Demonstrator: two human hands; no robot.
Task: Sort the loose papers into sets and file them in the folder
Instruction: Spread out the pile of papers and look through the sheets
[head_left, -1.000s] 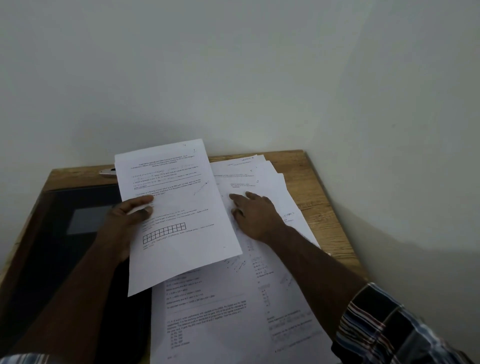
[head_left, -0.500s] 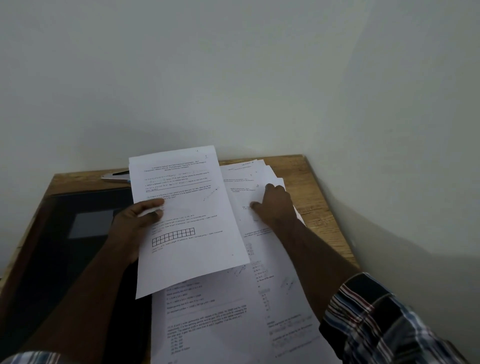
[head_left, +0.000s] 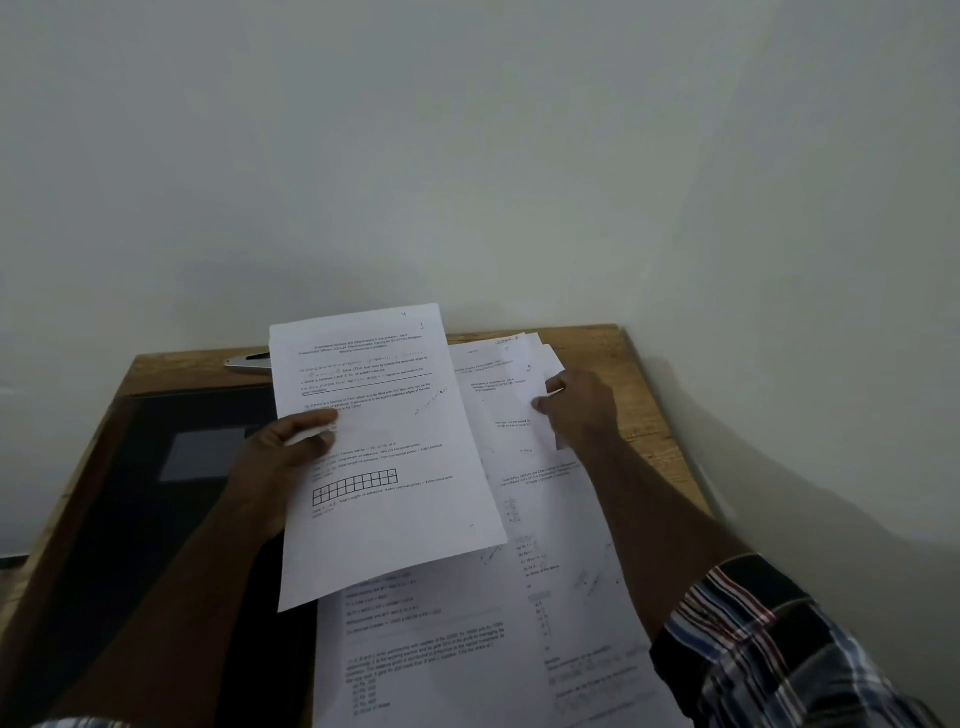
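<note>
Head view, nearest first: loose papers (head_left: 467, 649) lie spread across the wooden surface (head_left: 660, 447) beside a dark folder (head_left: 156, 499). The left hand (head_left: 280, 462) pinches a printed sheet (head_left: 384, 447) with thumb on top, raised over the spread. Farther back, the right hand (head_left: 579, 410) curls its fingers round the pile's far sheets (head_left: 519, 364).

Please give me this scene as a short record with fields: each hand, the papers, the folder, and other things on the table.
left hand: holds up one printed sheet, thumb on its face
right hand: pinches the right edge of sheets in the spread pile
pile: fanned loosely, lying on the wooden table
folder: dark, lying flat at the left, partly under the papers
other: a pen at the far edge
</note>
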